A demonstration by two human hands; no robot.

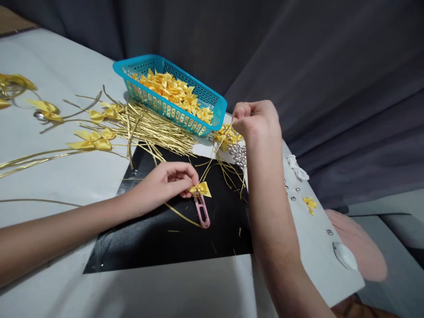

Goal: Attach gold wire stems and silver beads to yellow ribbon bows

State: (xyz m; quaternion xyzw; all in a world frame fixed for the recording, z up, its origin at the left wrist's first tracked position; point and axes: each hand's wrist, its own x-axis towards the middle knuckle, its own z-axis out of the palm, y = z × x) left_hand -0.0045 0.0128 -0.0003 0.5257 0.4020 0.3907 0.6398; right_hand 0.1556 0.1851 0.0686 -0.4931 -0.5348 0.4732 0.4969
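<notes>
My left hand (177, 180) is closed in a pinch on a yellow ribbon bow (199, 189) over the black mat (145, 240). Just below the bow a pink slotted plastic piece (206, 221), like a small clip, points down toward me. Raised to the upper right, my right hand (256, 117) pinches the end of a thin gold cord (208, 165). That cord runs slanting and fairly straight from the bow up to my right fingers. Another gold strand (182, 215) curves across the mat under my left hand to the clip's lower end.
A blue basket (215, 99) full of yellow bows stands behind a heap of gold cords (155, 132). Silver beads (238, 155) lie by my right wrist. Finished-looking bows with cords (94, 140) are at left. A white oval object (344, 255) sits near the table's right edge.
</notes>
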